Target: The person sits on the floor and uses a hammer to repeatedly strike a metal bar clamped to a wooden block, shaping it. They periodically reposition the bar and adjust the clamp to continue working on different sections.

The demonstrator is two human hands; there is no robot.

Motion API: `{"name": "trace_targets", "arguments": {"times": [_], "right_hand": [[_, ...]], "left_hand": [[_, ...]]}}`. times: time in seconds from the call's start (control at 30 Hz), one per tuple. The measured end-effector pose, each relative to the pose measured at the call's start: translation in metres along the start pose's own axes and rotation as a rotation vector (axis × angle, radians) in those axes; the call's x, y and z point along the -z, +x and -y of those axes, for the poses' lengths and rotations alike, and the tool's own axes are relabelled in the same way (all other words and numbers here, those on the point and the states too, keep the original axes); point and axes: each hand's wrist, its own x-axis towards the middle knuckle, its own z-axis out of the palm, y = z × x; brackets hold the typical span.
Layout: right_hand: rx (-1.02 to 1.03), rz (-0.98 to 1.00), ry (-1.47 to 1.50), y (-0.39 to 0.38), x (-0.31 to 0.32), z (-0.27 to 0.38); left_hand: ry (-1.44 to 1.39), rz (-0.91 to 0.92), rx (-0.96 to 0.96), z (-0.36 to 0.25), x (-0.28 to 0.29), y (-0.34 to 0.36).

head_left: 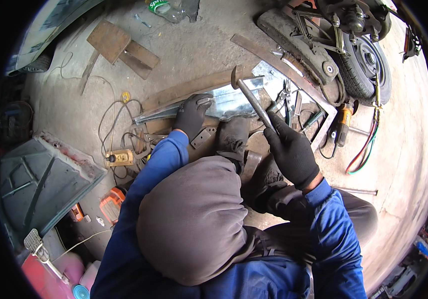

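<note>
In my black-gloved right hand point(294, 152) is a hammer point(255, 103), gripped by its metal handle, with the head raised over the work. My left hand point(190, 115), in a matching glove, is closed around a small grey metal piece point(204, 101), whose exact kind I cannot make out. That hand rests at a long, shiny bent piece of sheet metal point(234, 101) lying low in front of me. The hammer head appears above the sheet's far right part; whether it touches is unclear. A brown metal strip point(189, 88) runs along the sheet's far side.
Locking pliers point(286, 102) and an angle grinder point(344, 119) lie to the right, near a flat metal frame bar point(274, 59). Beyond stands a wheel point(371, 62) with suspension parts. On the left are cables, a yellow control box point(120, 158) and a dark panel point(39, 174).
</note>
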Motion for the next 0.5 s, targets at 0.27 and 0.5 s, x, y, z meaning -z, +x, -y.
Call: {"name": "trace_targets", "arguments": {"times": [0.27,0.5], "right_hand": [[0.064,0.022,0.026,0.013,0.002,0.025],[0.263,-0.119,0.234,0.021,0.029,0.090]], "left_hand": [[0.127,0.069,0.044,0.008,-0.006,0.036],[0.079,0.029,0.053,0.023,-0.013,0.046]]}}
